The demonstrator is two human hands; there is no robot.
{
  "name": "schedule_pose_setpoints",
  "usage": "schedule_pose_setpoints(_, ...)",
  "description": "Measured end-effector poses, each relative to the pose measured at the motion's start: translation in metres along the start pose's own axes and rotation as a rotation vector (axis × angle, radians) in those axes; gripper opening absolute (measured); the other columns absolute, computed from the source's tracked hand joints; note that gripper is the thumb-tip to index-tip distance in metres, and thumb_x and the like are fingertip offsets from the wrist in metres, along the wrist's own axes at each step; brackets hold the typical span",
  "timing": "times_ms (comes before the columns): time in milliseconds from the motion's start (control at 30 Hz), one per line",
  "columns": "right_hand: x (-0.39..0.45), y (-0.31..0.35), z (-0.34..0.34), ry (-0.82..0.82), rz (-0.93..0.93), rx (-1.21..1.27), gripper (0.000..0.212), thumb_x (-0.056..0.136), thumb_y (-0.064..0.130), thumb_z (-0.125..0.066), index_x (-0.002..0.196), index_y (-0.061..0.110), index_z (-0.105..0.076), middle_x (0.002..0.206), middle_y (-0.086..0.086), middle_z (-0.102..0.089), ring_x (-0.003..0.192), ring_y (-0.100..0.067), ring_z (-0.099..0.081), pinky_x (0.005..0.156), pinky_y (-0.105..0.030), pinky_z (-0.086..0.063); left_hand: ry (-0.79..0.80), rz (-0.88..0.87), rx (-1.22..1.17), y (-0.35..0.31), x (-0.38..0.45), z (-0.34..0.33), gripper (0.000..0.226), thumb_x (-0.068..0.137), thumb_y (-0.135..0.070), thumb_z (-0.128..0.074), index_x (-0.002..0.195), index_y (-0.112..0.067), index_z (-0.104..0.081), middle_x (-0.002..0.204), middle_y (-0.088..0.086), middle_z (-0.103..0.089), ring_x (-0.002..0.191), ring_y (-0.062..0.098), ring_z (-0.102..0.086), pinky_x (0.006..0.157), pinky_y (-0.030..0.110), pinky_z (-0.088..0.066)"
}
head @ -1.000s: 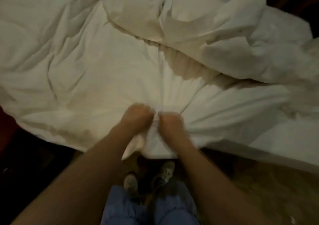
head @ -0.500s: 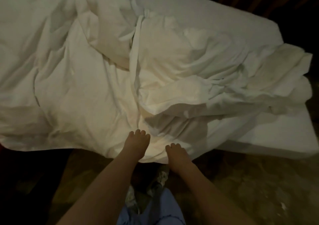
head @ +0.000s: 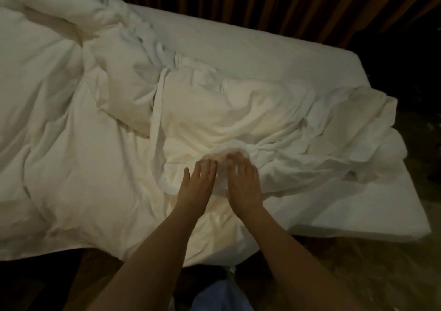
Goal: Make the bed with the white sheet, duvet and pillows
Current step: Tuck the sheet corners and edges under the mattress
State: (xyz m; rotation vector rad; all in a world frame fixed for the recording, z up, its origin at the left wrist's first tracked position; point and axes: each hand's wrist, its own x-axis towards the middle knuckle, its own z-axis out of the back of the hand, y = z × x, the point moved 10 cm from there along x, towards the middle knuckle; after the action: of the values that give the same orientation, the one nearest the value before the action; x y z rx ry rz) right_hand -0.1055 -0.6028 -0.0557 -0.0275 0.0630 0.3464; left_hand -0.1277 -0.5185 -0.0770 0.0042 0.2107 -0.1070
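At the near edge of the bed (head: 358, 224), left hand (head: 195, 186) and right hand (head: 243, 186) lie flat with fingers extended, grasping nothing, on the rumpled duvet (head: 226, 110), apparently to smooth its bunched folds.

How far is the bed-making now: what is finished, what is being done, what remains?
Done: a fitted sheet looks stretched over the mattress. In hand: the left hand and the right hand, fingers spread, reach into a bunched fold of the crumpled duvet; whether they grip it is blurred. Left: spreading the duvet flat and placing pillows, none clearly visible.
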Motion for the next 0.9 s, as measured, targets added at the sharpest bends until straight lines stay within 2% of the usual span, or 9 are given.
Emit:
schedule_pose_setpoints(67,0.027,0.001,-0.001,0.064,0.037,-0.010,0.095,0.055,0.030,-0.086,0.136,0.015,-0.038,0.134,-0.018,-0.054,0.118,-0.037,-0.057,0.089,-0.053,-0.051,0.070,0.018,0.045,0.000,0.020,-0.001,0.101,0.082,-0.020,-0.069,0.151,-0.007,0.004,0.157,0.014,-0.008,0.144,0.032,-0.016,0.113,0.049,-0.024)
schedule_pose_setpoints(133,0.050,0.003,-0.014,0.164,0.087,-0.010,0.095,0.060,0.035,-0.085,0.142,0.019,-0.039,0.144,-0.018,-0.044,0.128,-0.043,-0.045,0.093,-0.061,-0.044,0.150,0.050,0.066,0.001,0.038,-0.007,0.095,0.089,-0.021,-0.061,0.150,-0.006,0.010,0.158,0.012,0.003,0.146,0.031,-0.004,0.116,0.049,-0.016)
schedule_pose_setpoints(300,0.084,0.001,-0.060,0.311,0.259,-0.048,0.080,0.093,0.030,-0.056,0.153,0.018,-0.005,0.159,-0.010,-0.005,0.142,-0.048,0.003,0.107,-0.069,-0.006,0.266,0.130,0.036,-0.003,0.073,-0.040,0.092,0.090,-0.025,-0.061,0.151,-0.005,0.005,0.157,0.012,-0.003,0.146,0.029,-0.003,0.115,0.047,-0.017)
schedule_pose_setpoints(467,0.100,-0.025,-0.109,0.409,0.305,-0.073,0.062,0.098,0.023,-0.045,0.151,0.017,-0.013,0.156,-0.003,-0.015,0.142,-0.041,-0.010,0.109,-0.062,-0.014,0.318,0.182,0.083,-0.011,0.096,-0.078,0.084,0.087,-0.023,-0.063,0.151,-0.006,-0.012,0.155,0.016,-0.016,0.143,0.039,-0.013,0.111,0.058,-0.022)
schedule_pose_setpoints(533,0.104,-0.030,-0.121,0.455,0.321,-0.050,0.060,0.099,0.026,-0.044,0.151,0.021,-0.014,0.155,-0.002,-0.018,0.141,-0.040,-0.015,0.109,-0.061,-0.016,0.280,0.189,0.081,-0.004,0.106,-0.088,0.076,0.068,-0.022,-0.078,0.136,-0.006,-0.048,0.134,0.018,-0.050,0.121,0.046,-0.048,0.089,0.067,-0.042)
schedule_pose_setpoints(600,0.113,-0.034,-0.127,0.467,0.316,-0.045,0.054,0.099,0.027,-0.043,0.148,0.024,-0.021,0.152,-0.002,-0.023,0.138,-0.037,-0.023,0.109,-0.058,-0.021,0.213,0.156,0.136,0.002,0.121,-0.097,0.052,0.061,-0.019,-0.073,0.110,-0.008,-0.063,0.105,0.013,-0.062,0.088,0.041,-0.065,0.066,0.060,-0.052)
schedule_pose_setpoints(733,0.129,-0.037,-0.131,0.494,0.253,0.046,0.042,0.093,0.025,-0.051,0.134,0.027,-0.044,0.136,-0.003,-0.044,0.126,-0.036,-0.040,0.099,-0.054,-0.035,0.138,0.022,0.014,0.002,0.161,-0.087,0.049,0.022,-0.023,-0.090,0.061,-0.014,-0.062,0.054,0.002,-0.055,0.044,0.023,-0.056,0.045,0.032,-0.047)
schedule_pose_setpoints(800,0.141,-0.040,-0.127,0.462,0.220,0.082,0.041,0.085,0.029,-0.062,0.126,0.029,-0.054,0.121,-0.003,-0.055,0.114,-0.035,-0.052,0.089,-0.052,-0.044,0.114,-0.023,-0.072,0.001,0.178,-0.078,0.050,0.011,-0.022,-0.089,0.050,-0.016,-0.060,0.045,-0.001,-0.050,0.036,0.019,-0.051,0.039,0.024,-0.042)
schedule_pose_setpoints(900,0.147,-0.044,-0.124,0.525,0.227,0.139,0.060,0.084,0.041,-0.060,0.138,0.026,-0.037,0.135,-0.006,-0.041,0.123,-0.032,-0.039,0.097,-0.048,-0.038,0.126,-0.055,-0.138,0.005,0.195,-0.073,0.047,0.010,-0.022,-0.089,0.046,-0.015,-0.059,0.042,0.000,-0.050,0.033,0.018,-0.052,0.037,0.019,-0.041)
